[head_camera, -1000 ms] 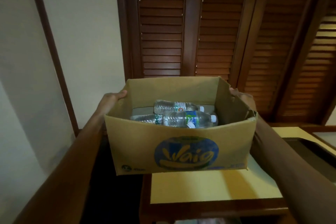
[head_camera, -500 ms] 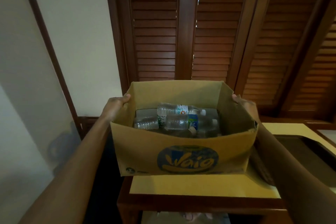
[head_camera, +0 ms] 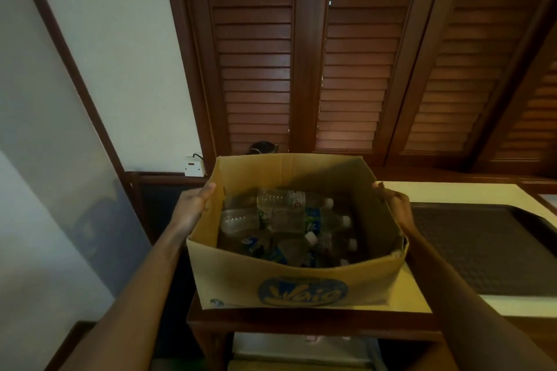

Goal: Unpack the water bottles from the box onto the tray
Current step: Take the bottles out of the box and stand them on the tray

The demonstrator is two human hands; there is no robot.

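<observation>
We take the cardboard box (head_camera: 297,250) as our landmark. It is open-topped, with a blue and yellow round logo on its near wall, and its base sits on the pale top of a wooden table (head_camera: 446,190); whether it bears full weight there we cannot tell.

Left hand (head_camera: 193,208): flat against the outside of the box's left wall, fingers laid along the upper edge, pressing rather than curled.

Right hand (head_camera: 394,208): against the box's right wall, fingers hooked over the rim near the far corner. Both hands clasp the box between them.

Inside the box: water bottles (head_camera: 286,220), clear plastic with white caps, all lying on their sides in a loose heap. Most caps point toward the box's right wall. One bottle (head_camera: 289,199) lies on top near the far wall; others are stacked under and in front of it. The exact count is unclear in the dim light.

Right of the box, just beside it on the same table top: a dark tray (head_camera: 488,247), shallow rim, textured floor.

Behind the box: dark wooden louvred shutters (head_camera: 346,69). Beyond the box's far-left corner: a white wall socket (head_camera: 194,166) with a black cord plugged in.
</observation>
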